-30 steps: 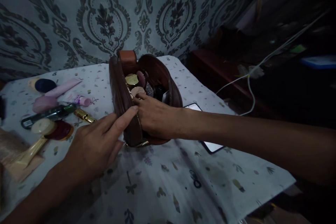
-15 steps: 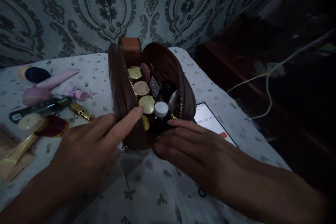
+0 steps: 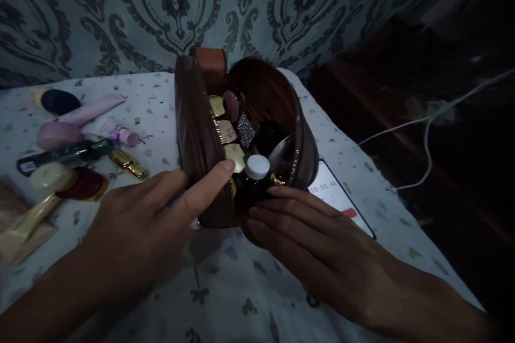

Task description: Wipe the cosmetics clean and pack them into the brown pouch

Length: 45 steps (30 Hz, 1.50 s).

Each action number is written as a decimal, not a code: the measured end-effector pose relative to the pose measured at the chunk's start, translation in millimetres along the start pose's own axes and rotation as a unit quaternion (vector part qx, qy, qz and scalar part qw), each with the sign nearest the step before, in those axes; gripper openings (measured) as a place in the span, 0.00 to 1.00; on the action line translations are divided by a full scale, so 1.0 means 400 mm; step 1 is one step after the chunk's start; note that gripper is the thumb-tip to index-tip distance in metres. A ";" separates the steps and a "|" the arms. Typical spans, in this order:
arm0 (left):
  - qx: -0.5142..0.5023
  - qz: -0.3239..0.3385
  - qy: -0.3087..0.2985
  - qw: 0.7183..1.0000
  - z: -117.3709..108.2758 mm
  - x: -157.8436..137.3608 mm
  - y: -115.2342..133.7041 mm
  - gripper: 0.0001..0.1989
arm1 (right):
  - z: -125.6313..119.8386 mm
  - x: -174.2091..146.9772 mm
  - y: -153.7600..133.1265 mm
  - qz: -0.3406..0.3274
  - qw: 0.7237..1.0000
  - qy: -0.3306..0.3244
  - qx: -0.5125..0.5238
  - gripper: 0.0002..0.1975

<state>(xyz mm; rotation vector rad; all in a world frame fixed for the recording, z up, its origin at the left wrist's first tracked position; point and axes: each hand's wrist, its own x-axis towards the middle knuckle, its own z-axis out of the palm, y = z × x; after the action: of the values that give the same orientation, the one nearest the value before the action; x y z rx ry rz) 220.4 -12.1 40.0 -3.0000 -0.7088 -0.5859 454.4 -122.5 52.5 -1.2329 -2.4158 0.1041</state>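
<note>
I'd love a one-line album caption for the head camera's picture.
Left hand and right hand at an open brown bag, a white-capped bottle inside, a phone alongside.

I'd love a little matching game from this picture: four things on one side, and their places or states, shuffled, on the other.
Things:
1. Bag
2. Phone
3. White-capped bottle
4. Left hand

Places and states:
A. Inside the bag, near its front end
B. Index finger across the bag's zip edge
C. Brown and unzipped
D. Screen lit, partly hidden by the right hand

Right pairs: 1-C, 2-D, 3-A, 4-B.
</note>
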 end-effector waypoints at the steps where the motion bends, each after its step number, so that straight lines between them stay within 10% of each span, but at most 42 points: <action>1: 0.004 0.000 0.002 1.000 0.000 -0.001 0.002 0.35 | 0.005 -0.003 0.000 -0.002 1.000 0.012 -0.002 0.19; 8: -0.026 -0.027 0.017 0.999 0.000 -0.060 0.020 0.30 | 0.045 -0.034 -0.001 -0.003 0.995 0.097 -0.032 0.22; 16: 0.035 -0.128 -0.097 0.986 -0.025 -0.165 -0.045 0.16 | 0.052 0.005 -0.111 -0.041 0.981 0.189 0.002 0.17; 21: 0.116 -0.191 -0.115 0.968 -0.024 -0.122 -0.140 0.11 | 0.110 0.055 -0.178 -0.063 0.980 0.171 0.074 0.13; 28: 0.088 -0.100 -0.208 0.969 0.021 -0.104 -0.205 0.11 | 0.240 0.086 -0.206 0.016 0.963 0.116 0.243 0.09; 37: 0.086 -0.114 -0.146 0.979 0.026 -0.140 -0.191 0.07 | 0.346 0.156 -0.212 0.227 0.871 0.071 0.429 0.11; 41: -0.142 -0.177 0.002 0.974 0.010 -0.165 -0.133 0.13 | 0.379 0.190 -0.202 0.269 0.857 0.125 0.422 0.22; 45: -0.359 -0.218 0.116 0.900 0.006 -0.214 -0.064 0.19 | 0.407 0.205 -0.217 0.252 0.851 0.131 0.442 0.22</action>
<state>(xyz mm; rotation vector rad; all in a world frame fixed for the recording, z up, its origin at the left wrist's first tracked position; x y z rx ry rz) 139.5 -25.8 5.0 -3.2710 -1.4276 -1.4932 281.1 -90.1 -45.6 -1.2388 -1.4232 1.0052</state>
